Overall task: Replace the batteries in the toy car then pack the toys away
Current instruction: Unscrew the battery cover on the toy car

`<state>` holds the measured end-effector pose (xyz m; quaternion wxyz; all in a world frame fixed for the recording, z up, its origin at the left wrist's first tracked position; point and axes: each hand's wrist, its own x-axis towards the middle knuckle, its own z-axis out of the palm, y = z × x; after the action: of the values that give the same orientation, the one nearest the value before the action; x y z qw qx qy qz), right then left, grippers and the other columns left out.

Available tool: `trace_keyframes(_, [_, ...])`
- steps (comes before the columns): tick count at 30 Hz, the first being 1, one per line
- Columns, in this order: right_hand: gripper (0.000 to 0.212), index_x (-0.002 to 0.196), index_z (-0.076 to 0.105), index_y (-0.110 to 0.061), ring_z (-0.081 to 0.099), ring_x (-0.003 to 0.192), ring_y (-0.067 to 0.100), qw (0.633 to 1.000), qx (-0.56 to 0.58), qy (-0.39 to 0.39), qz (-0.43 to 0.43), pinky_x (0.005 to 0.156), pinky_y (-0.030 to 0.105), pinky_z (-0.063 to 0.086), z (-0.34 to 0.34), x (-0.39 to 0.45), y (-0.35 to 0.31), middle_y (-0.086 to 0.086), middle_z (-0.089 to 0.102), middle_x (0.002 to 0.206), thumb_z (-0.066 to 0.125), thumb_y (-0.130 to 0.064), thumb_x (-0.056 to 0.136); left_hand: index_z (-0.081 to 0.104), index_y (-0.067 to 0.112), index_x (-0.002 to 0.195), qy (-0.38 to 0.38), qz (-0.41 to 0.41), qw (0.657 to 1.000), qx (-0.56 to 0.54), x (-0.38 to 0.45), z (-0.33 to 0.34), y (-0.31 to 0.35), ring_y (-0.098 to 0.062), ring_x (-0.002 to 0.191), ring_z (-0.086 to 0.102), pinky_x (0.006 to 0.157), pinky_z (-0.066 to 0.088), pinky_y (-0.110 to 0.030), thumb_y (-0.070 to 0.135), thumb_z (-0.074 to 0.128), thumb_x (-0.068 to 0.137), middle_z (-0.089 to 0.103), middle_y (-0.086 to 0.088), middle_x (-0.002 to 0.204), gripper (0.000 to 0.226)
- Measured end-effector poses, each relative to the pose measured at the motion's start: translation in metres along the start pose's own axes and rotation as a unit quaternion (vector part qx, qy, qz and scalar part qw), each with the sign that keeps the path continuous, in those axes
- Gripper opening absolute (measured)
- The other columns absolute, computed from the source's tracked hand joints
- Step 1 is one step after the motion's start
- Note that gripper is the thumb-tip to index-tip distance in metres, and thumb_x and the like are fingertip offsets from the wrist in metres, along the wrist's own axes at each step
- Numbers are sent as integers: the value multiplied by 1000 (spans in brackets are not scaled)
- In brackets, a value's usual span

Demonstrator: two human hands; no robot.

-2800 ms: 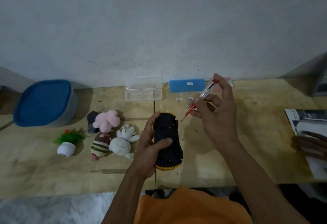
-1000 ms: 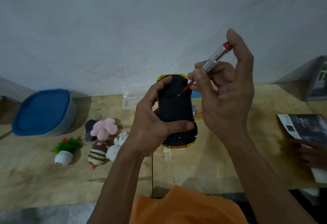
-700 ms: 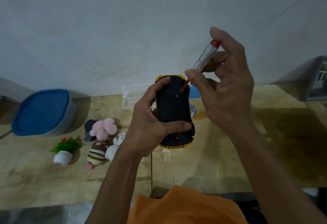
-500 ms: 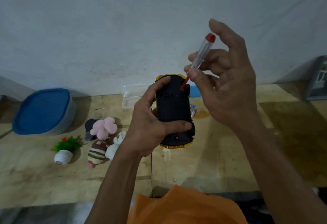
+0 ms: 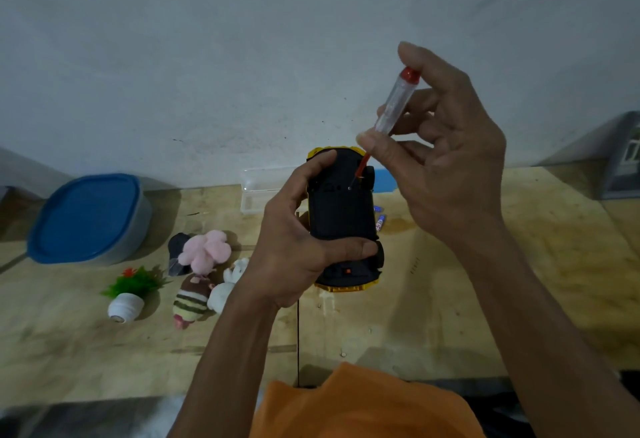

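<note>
My left hand grips the yellow toy car, held upside down above the table with its black underside facing me. My right hand pinches a small screwdriver with a clear handle and red cap. Its red shaft slants down and its tip rests on a screw hole near the far end of the car's underside. Two small batteries lie on the table just right of the car, partly hidden by it.
A blue-lidded tub stands at the back left. Plush toys and a small potted fake plant lie left of my left arm. A clear plastic box and a blue case sit by the wall. A grey object stands far right.
I lifted the car off the table and turned its underside toward me. My right hand brought the screwdriver tip onto the underside and its handle has tilted more upright. The paper at right left view.
</note>
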<state>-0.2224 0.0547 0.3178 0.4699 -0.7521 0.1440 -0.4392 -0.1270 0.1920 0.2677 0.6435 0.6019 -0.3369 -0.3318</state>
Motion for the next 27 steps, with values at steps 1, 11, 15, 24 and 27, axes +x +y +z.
trace_keyframes(1, [65,141,43,-21,71,93,19,1000,4,-4,6,76,30,61,-1,1,0,8,66,106,76,-5,87,48,19,141,0,-1,1000,0,0,0,0,-12,114,64,83,60,-36,-12,89,55,55,6,137,100])
trace_keyframes(11, [67,141,47,-21,69,89,18,1000,18,6,22,74,36,62,0,3,0,2,61,104,78,-5,84,49,21,141,2,-3,1000,-6,0,0,-1,-13,115,64,83,60,-36,-10,89,54,55,6,137,100])
trace_keyframes(15, [64,146,41,-15,72,95,15,1000,1,-25,12,78,31,61,1,1,-2,6,67,108,68,1,90,49,18,141,-3,-2,1000,-11,-1,0,-1,-11,114,64,82,60,-35,-13,88,54,53,1,139,100])
trace_keyframes(24, [69,148,41,-18,71,93,15,999,2,-34,21,79,33,62,1,2,-2,2,66,105,71,-1,89,49,20,141,-3,-12,1000,-21,-3,-1,-1,-18,116,64,84,60,-41,-9,90,53,54,1,138,101])
trace_keyframes(27, [66,149,37,-14,74,90,14,999,11,-35,23,80,36,62,4,2,-4,9,68,107,64,4,92,49,21,141,-3,-15,1000,-23,-3,0,-1,-20,118,63,86,59,-45,-12,89,55,53,0,139,100])
